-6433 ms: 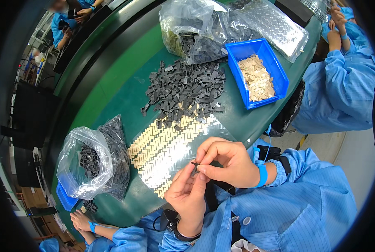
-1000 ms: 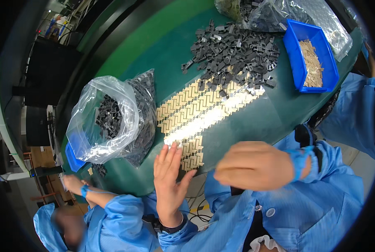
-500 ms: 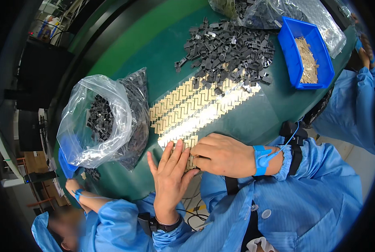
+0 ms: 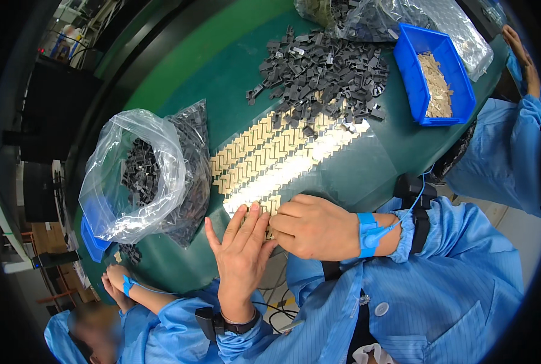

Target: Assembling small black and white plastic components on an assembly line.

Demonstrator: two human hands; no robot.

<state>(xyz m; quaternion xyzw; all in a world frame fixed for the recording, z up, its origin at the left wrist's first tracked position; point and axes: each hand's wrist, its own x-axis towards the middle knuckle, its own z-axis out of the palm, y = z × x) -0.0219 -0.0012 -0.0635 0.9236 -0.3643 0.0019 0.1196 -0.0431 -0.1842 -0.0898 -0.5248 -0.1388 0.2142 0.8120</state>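
My left hand (image 4: 239, 261) lies flat with its fingers stretched out over the near edge of a sheet of tan, zigzag-patterned small pieces (image 4: 246, 151). Right beside it, my right hand (image 4: 316, 229) has its fingers curled down and pressed together at the same edge. Whatever those fingers pinch is hidden by the hand. The tan pieces sit in rows on a clear film (image 4: 349, 173), which shines with glare. A pile of small black plastic parts (image 4: 325, 67) partly covers the sheet's far end.
A blue bin (image 4: 411, 91) of loose tan pieces (image 4: 435, 88) stands at the far right. At left is an open clear bag (image 4: 131, 182) of black parts, beside a blue tray (image 4: 93, 239). More bags (image 4: 379, 21) lie at the back. Co-workers' hands (image 4: 117, 285) show at left and right.
The whole view has shifted slightly. My right hand's fingers have curled in a little closer to my left hand, which keeps its place. The left co-worker's hands have moved nearer the table edge.
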